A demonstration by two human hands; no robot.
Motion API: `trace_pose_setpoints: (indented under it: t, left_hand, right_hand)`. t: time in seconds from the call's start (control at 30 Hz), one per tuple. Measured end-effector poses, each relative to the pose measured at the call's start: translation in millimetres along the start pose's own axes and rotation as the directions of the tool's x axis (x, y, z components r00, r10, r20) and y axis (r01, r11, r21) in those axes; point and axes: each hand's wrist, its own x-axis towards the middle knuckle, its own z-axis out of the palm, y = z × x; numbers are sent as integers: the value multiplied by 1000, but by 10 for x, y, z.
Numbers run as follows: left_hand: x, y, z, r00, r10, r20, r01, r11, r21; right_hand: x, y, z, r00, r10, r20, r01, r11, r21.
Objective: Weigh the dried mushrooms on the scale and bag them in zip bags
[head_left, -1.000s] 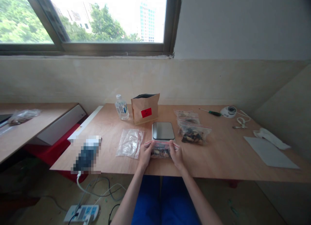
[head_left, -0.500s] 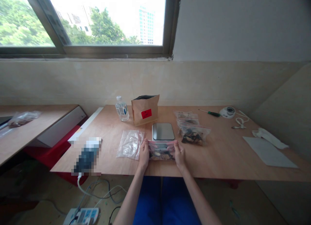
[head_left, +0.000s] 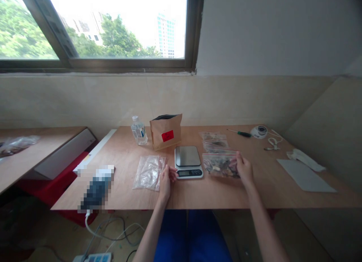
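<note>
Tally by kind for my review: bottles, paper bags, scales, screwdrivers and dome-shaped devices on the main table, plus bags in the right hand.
Clear plastic bottle: 1
Brown paper bag with red label: 1
White scale with metal top: 1
Green-handled screwdriver: 1
White dome-shaped device: 1
Filled clear bag in right hand: 1
Total: 6

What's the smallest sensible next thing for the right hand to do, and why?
Probably ease the filled bag down and release it: the right hand grips only its right end, and it is already beside the scale, near the other bags.
</note>
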Motion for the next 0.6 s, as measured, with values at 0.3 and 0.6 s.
trace_pose_setpoints:
  t: [0.3,0.6]
  left_hand:
    - [-32,-25,-7,999,22,-45,-20,998,51]
    - [641,908,354,727,662,-184,-352,588,728]
  right_hand:
    - [-621,178,330,837,-499,-223,276,738,-615]
    - [-221,572,672,907,-417,54,341,654,-675]
